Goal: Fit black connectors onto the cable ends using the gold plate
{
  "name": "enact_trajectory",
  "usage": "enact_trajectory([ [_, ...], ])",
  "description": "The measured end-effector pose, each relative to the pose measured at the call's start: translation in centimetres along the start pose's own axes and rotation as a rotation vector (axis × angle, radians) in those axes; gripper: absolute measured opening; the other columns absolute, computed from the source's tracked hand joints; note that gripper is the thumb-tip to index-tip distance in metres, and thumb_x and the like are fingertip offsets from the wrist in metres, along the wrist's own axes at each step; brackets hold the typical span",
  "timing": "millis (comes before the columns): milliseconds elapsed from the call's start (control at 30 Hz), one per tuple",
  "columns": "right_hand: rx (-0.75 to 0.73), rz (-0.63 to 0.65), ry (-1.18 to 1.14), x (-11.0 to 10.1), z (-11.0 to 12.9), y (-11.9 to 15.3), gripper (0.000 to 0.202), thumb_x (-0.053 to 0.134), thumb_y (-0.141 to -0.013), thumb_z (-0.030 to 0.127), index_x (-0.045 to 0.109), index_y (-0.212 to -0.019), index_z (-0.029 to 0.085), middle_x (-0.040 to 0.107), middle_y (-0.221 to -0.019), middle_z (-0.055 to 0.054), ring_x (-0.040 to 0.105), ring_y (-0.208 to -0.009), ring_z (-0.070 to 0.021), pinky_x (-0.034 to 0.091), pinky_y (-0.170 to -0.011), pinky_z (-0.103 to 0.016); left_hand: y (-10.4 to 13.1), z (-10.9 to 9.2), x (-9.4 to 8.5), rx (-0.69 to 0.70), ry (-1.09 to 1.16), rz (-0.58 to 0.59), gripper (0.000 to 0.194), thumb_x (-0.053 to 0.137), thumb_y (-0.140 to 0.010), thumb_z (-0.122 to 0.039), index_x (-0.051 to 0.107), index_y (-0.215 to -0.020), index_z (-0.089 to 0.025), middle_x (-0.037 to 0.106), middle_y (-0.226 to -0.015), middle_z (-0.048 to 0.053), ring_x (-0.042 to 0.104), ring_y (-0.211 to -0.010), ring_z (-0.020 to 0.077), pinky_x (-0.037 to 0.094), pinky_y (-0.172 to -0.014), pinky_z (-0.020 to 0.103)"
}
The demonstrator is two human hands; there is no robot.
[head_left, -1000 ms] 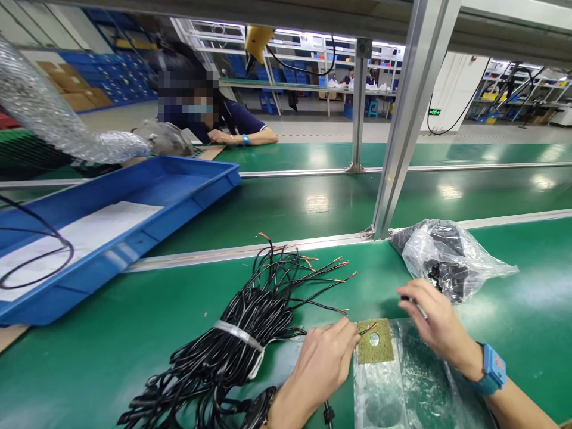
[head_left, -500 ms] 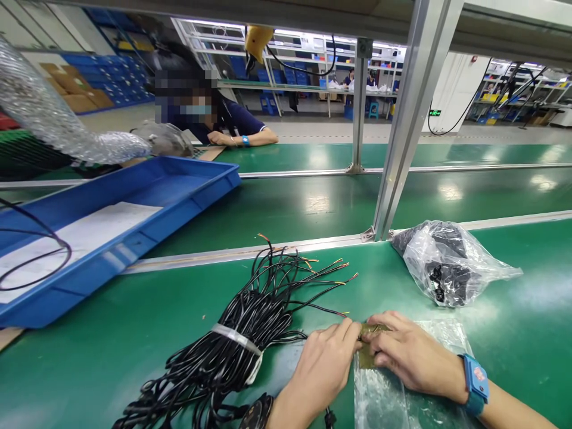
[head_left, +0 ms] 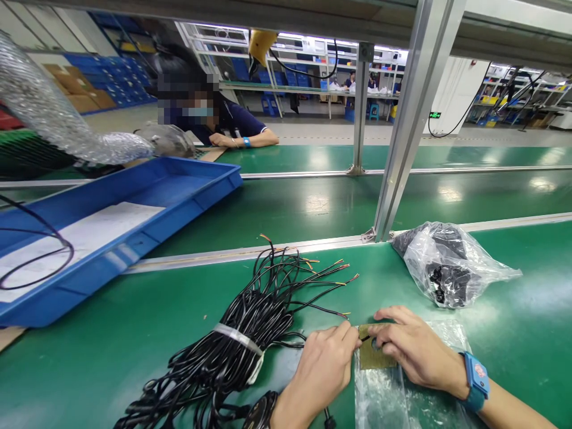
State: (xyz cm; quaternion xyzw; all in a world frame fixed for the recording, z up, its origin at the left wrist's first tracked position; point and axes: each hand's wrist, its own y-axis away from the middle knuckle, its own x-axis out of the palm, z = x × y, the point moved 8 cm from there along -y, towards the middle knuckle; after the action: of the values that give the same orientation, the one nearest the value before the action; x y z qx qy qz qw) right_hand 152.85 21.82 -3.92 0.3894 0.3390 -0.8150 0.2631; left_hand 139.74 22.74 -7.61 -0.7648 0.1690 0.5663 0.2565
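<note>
My left hand [head_left: 324,357] is closed in a pinch on a thin black cable [head_left: 364,339], whose end sticks out past my fingertips over a brownish-yellow square patch [head_left: 379,358]. The patch lies on a clear plastic bag [head_left: 379,399] on the green bench. Facing it, my right hand [head_left: 413,351] has its thumb and lower fingers curled together at the cable's end, with the forefinger raised. Something small and bluish shows at those fingertips, too small to name. Left of my hands lies a bundle of black cables [head_left: 250,325], tied with a pale band, their bare ends fanned out.
A clear bag of black parts [head_left: 451,268] sits at the right, by a metal post [head_left: 402,131]. On the left stands a blue tray [head_left: 187,196] with a white sheet [head_left: 89,238]. Across the bench a masked person [head_left: 241,125] leans on the far table.
My right fingers have lifted and spread a little off the patch, so more of it and the cable's end show. My left hand has hardly moved.
</note>
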Motion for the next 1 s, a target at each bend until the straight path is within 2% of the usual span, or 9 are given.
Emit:
enact_trajectory([
  [67,0.015,-0.013,0.009,-0.2,-0.3,0.1,0.018,0.037,-0.106,0.024,0.055,-0.107,0.021,0.070,-0.118,-0.011,0.054,-0.122,-0.0241,0.049,-0.096,-0.041,-0.1,0.0,0.0,-0.007,-0.007,0.015,0.023,0.050,-0.090,-0.002,0.057,-0.081,-0.021,0.067,-0.077,0.000,0.067,-0.070,0.0182,0.031,-0.058,0.031],
  [200,-0.020,0.084,0.001,0.6,0.1,0.0,0.020,0.038,-0.106,0.024,0.057,-0.101,0.021,0.071,-0.110,-0.010,0.055,-0.120,-0.0240,0.049,-0.095,-0.041,-0.4,0.1,0.1,-0.017,-0.025,0.046,0.022,0.050,-0.090,-0.003,0.059,-0.081,-0.021,0.068,-0.074,0.000,0.068,-0.068,0.0185,0.030,-0.056,0.030],
  [333,-0.006,0.002,-0.004,0.1,0.2,-0.2,0.024,0.034,-0.108,0.027,0.057,-0.103,0.021,0.070,-0.109,-0.010,0.055,-0.118,-0.0249,0.049,-0.094,-0.042,-0.5,0.0,0.1,-0.005,-0.029,0.062,0.021,0.051,-0.091,-0.004,0.058,-0.080,-0.021,0.068,-0.072,0.000,0.068,-0.066,0.0199,0.028,-0.055,0.031],
  [467,-0.039,0.054,-0.024,0.4,0.5,-0.2,0.024,0.034,-0.108,0.026,0.056,-0.100,0.021,0.070,-0.103,-0.009,0.057,-0.114,-0.0246,0.048,-0.091,-0.041,-0.2,-0.4,-0.2,0.032,-0.034,0.051,0.020,0.054,-0.095,-0.007,0.056,-0.080,-0.021,0.067,-0.074,-0.001,0.068,-0.066,0.0198,0.026,-0.054,0.032],
  [667,0.062,-0.097,-0.050,-1.3,-0.7,0.1,0.031,0.030,-0.110,0.034,0.058,-0.103,0.021,0.067,-0.101,-0.010,0.059,-0.097,-0.0222,0.049,-0.082,-0.037,0.7,-1.0,-0.5,0.060,-0.011,0.062,0.015,0.055,-0.097,-0.013,0.054,-0.086,-0.022,0.067,-0.079,-0.002,0.067,-0.067,0.0201,0.027,-0.055,0.032],
  [733,0.022,-0.063,-0.071,-0.9,-0.3,0.1,0.034,0.029,-0.110,0.037,0.058,-0.103,0.021,0.067,-0.099,-0.009,0.059,-0.098,-0.0220,0.049,-0.082,-0.036,0.8,-1.1,-0.6,0.056,0.018,0.068,0.014,0.054,-0.098,-0.013,0.053,-0.088,-0.023,0.066,-0.079,-0.002,0.067,-0.068,0.0204,0.028,-0.056,0.032],
  [867,-0.108,0.084,-0.079,0.5,1.4,0.0,0.036,0.028,-0.111,0.039,0.058,-0.101,0.021,0.069,-0.093,-0.007,0.058,-0.108,-0.0238,0.046,-0.088,-0.038,1.0,-1.0,-0.6,0.038,0.094,0.082,0.017,0.049,-0.099,-0.010,0.052,-0.089,-0.023,0.066,-0.082,-0.002,0.065,-0.070,0.0188,0.031,-0.060,0.031],
  [1000,-0.101,0.021,-0.072,-0.2,1.4,-0.1,0.039,0.025,-0.111,0.039,0.058,-0.102,0.020,0.069,-0.093,-0.008,0.057,-0.101,-0.0233,0.044,-0.082,-0.037,1.1,-0.9,-0.4,0.016,0.165,0.118,0.016,0.048,-0.099,-0.011,0.052,-0.091,-0.023,0.066,-0.086,-0.002,0.065,-0.074,0.0186,0.033,-0.062,0.031],
])
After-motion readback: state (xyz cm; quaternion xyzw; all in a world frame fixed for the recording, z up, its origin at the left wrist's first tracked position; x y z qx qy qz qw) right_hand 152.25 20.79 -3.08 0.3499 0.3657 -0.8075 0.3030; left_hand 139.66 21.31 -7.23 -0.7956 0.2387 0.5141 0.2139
